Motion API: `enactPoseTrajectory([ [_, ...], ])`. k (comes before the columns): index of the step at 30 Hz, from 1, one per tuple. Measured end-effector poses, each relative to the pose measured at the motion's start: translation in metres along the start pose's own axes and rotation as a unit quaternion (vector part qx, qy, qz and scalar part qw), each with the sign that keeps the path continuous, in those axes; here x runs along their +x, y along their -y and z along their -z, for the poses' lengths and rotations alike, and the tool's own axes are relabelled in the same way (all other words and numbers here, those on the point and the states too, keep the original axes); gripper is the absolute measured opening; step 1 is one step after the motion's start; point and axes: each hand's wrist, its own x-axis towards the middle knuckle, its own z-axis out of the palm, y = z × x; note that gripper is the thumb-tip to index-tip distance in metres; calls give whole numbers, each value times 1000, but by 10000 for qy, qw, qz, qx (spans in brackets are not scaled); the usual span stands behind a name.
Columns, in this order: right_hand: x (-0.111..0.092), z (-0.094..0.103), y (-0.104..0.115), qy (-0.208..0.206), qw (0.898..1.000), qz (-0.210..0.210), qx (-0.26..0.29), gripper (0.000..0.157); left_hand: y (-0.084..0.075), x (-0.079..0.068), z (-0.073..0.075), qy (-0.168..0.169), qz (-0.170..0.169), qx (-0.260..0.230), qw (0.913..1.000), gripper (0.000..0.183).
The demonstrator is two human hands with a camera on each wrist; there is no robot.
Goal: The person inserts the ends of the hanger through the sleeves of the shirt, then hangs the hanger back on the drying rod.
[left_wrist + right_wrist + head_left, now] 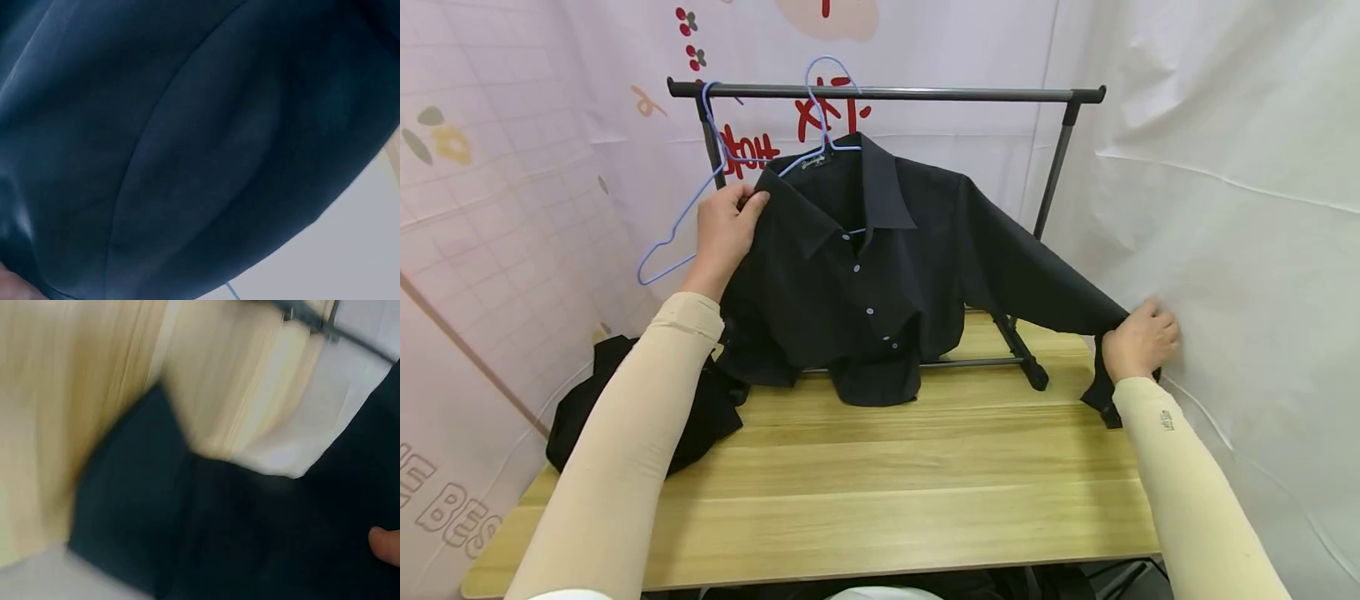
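A black button-up shirt (925, 250) hangs on a blue hanger (817, 108), whose hook reaches the rail in the head view. My left hand (726, 233) pinches the shirt at the shoulder beside the collar. Off to the right, my right hand (1138, 342) grips one sleeve (1037, 275) near the cuff and holds it stretched outward. The sleeve's end hangs below that hand. Dark cloth (187, 156) fills most of the left wrist view. In the right wrist view, the blurred cuff end (131, 500) hangs over the wood, with a fingertip (384, 545) on the fabric.
A second blue hanger (673, 237) hangs at the left end of the black rack (955, 94). The rack stands on a wooden table (887, 500). A heap of black cloth (700, 425) lies at the table's left. White curtains (1225, 208) enclose the sides and back.
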Motion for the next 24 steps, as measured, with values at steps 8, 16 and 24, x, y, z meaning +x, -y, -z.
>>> enactPoseTrajectory([
  [8, -56, -61, 79, -518, 9416, 3189, 945, 39, -17, 0, -9, 60, -143, -83, 9998, 35],
  [16, -102, -95, 131, 3737, 8802, 1146, 2690, 71, -30, 0, -14, 109, -214, -116, 9996, 32],
  [24, -88, -83, 118, 3938, 8420, 978, 3556, 39, -15, -3, -15, -24, 48, 70, 10000, 33],
])
